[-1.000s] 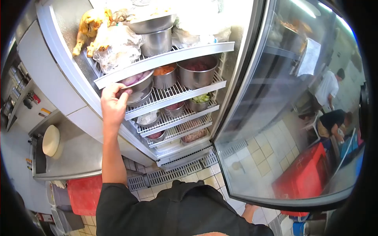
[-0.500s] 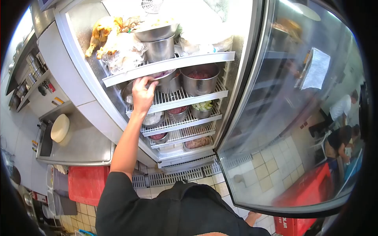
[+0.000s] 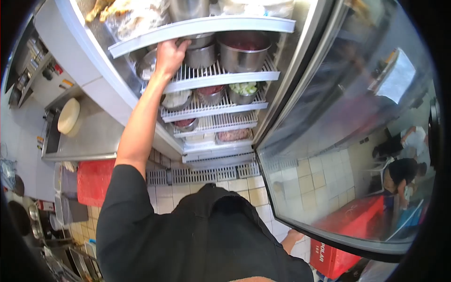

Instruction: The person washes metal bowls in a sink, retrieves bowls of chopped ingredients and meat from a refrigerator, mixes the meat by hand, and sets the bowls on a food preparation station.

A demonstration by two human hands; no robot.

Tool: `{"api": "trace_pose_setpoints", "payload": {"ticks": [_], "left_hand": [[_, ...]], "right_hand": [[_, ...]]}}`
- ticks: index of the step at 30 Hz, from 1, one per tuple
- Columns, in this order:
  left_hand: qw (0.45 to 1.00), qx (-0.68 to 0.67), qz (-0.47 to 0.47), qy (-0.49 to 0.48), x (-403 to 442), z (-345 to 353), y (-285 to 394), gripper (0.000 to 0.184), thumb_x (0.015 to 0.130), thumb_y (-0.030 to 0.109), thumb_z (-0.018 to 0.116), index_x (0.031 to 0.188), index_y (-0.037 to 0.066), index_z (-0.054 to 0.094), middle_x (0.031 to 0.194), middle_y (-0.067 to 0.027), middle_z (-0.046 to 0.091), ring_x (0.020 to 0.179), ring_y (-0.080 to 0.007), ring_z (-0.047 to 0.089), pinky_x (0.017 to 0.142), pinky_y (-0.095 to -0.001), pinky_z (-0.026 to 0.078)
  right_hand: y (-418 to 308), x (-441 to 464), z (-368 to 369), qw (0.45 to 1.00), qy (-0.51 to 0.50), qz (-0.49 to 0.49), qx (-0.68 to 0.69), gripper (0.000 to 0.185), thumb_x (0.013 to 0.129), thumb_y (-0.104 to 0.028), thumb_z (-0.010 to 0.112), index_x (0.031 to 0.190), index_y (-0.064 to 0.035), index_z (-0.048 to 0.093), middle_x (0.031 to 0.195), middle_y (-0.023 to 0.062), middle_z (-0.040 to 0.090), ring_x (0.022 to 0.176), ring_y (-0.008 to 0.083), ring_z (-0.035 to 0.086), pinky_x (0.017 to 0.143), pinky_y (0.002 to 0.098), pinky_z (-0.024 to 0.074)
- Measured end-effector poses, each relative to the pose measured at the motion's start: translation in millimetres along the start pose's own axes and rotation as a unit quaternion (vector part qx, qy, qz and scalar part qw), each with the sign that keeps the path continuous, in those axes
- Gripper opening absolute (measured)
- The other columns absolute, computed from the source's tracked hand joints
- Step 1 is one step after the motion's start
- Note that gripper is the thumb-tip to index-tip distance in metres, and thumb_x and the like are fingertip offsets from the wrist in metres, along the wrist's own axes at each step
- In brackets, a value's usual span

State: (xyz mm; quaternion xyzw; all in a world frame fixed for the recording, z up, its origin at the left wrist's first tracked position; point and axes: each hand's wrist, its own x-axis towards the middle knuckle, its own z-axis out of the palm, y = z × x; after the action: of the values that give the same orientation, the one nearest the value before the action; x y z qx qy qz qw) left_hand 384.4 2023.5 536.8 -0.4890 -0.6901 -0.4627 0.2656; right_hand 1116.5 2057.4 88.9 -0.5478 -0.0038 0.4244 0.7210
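Note:
My left hand (image 3: 171, 56) reaches onto the second refrigerator shelf, thumb and fingers pinched at the rim of a metal bowl (image 3: 199, 36). That bowl sits on top of a steel pot (image 3: 201, 57). Part of my fingers is hidden beneath the upper shelf's white edge (image 3: 202, 27). Right of the stack stands a larger pot (image 3: 244, 51) with dark red contents. A metal bowl holding something white (image 3: 147, 66) is left of my wrist. Low at the right, my right hand (image 3: 292, 236) is closed at the lower edge of the open glass refrigerator door (image 3: 319, 188).
Lower shelves carry bowls of chopped green pieces (image 3: 243, 89), red food (image 3: 210, 94) and white food (image 3: 177, 99). A steel sink counter (image 3: 94, 131) stands left, with a red crate (image 3: 95, 181) below. Another red crate (image 3: 331, 256) is by the door. Two people show through the glass.
The view has tilted down and closer, so the shelves sit higher in the picture. My left hand stays at the bowl's rim, and my right hand stays at the door edge.

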Motion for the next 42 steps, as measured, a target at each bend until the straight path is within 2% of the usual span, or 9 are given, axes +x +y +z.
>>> {"api": "trace_pose_setpoints", "payload": {"ticks": [1,10,18,22,25,27,33,38,42], "left_hand": [[1.0,-0.019,-0.017,0.016,-1,-3,3,0.032,0.077,0.02,0.072,0.099,-0.003,0.067,0.091,-0.0205,0.068,0.081,-0.0296,0.066,0.076,-0.0331,0.049],[0.997,-0.027,0.012,0.067,-33,-19,-12,0.013,0.081,0.005,0.07,0.092,0.0,0.069,0.086,-0.0046,0.063,0.074,-0.0089,0.057,0.068,-0.0225,0.046],[1.0,-0.01,-0.011,0.01,-9,0,-23,0.021,0.079,0.011,0.073,0.096,0.0,0.069,0.09,-0.0114,0.069,0.082,-0.0211,0.064,0.078,-0.0298,0.049],[0.994,-0.035,-0.081,-0.062,-4,-2,-13,0.024,0.083,0.007,0.064,0.103,-0.005,0.064,0.094,-0.0127,0.07,0.085,-0.0248,0.065,0.078,-0.0351,0.049],[0.991,-0.121,-0.026,-0.046,-8,-2,-9,0.02,0.083,-0.001,0.06,0.102,-0.006,0.063,0.082,-0.0114,0.066,0.075,-0.0189,0.061,0.069,-0.0324,0.05],[0.983,-0.079,-0.142,-0.088,-13,-12,7,0.028,0.082,0.002,0.063,0.109,-0.005,0.062,0.081,-0.012,0.064,0.073,-0.0163,0.061,0.061,-0.0302,0.049],[0.957,0.118,0.235,0.124,-63,-5,3,0.027,0.074,0.003,0.072,0.1,0.001,0.066,0.093,-0.0097,0.065,0.078,-0.0188,0.06,0.07,-0.03,0.047],[0.958,-0.08,0.211,-0.175,-156,16,-4,0.015,0.072,0.006,0.075,0.086,0.005,0.069,0.095,-0.0097,0.066,0.085,-0.0267,0.062,0.078,-0.0342,0.049],[0.974,-0.077,0.079,-0.197,-164,46,-63,0.018,0.083,0.011,0.069,0.099,0.002,0.07,0.1,-0.0137,0.067,0.097,-0.0266,0.063,0.088,-0.0337,0.047]], "right_hand": [[3,2,0,1.0,-0.007,0.001,-0.003,0.059,0.091,-0.039,0.05,0.134,0.0013,0.046,0.141,0.0153,0.044,0.127,0.0319,0.043,0.112,0.0462,0.0282],[41,75,-83,0.949,0.044,0.212,-0.228,0.064,0.089,-0.054,0.041,0.144,-0.0219,0.039,0.144,-0.0021,0.045,0.131,0.01,0.041,0.11,0.0296,0.0259],[73,81,-85,0.963,0.129,0.162,-0.173,0.02,0.085,-0.039,0.055,0.083,-0.021,0.064,0.077,-0.0094,0.053,0.062,0.0097,0.04,0.053,0.0289,0.0309],[85,141,-116,0.963,0.089,0.185,-0.172,0.021,0.081,-0.045,0.059,0.077,-0.0246,0.06,0.069,-0.0119,0.048,0.054,0.008,0.031,0.051,0.0258,0.0255],[50,36,-53,0.968,0.119,0.154,-0.156,0.034,0.083,-0.034,0.058,0.06,-0.0168,0.04,0.054,-0.0043,0.031,0.043,0.0107,0.028,0.042,0.0247,0.0257],[40,5,-30,0.965,0.134,0.149,-0.167,0.035,0.084,-0.036,0.056,0.059,-0.0174,0.04,0.05,-0.0047,0.028,0.04,0.0106,0.027,0.039,0.0242,0.025],[39,-4,-32,0.967,0.129,0.18,-0.124,0.034,0.086,-0.032,0.054,0.059,-0.0174,0.039,0.05,-0.0055,0.028,0.038,0.0088,0.028,0.038,0.021,0.0273],[45,-10,-34,0.969,0.138,0.153,-0.134,0.029,0.086,-0.031,0.055,0.064,-0.0144,0.045,0.052,-0.005,0.03,0.039,0.0089,0.026,0.039,0.0212,0.027],[57,-22,-34,0.983,0.137,0.089,-0.079,0.027,0.085,-0.033,0.057,0.065,-0.0156,0.051,0.053,-0.0042,0.039,0.039,0.0092,0.026,0.038,0.0216,0.0258]]}}
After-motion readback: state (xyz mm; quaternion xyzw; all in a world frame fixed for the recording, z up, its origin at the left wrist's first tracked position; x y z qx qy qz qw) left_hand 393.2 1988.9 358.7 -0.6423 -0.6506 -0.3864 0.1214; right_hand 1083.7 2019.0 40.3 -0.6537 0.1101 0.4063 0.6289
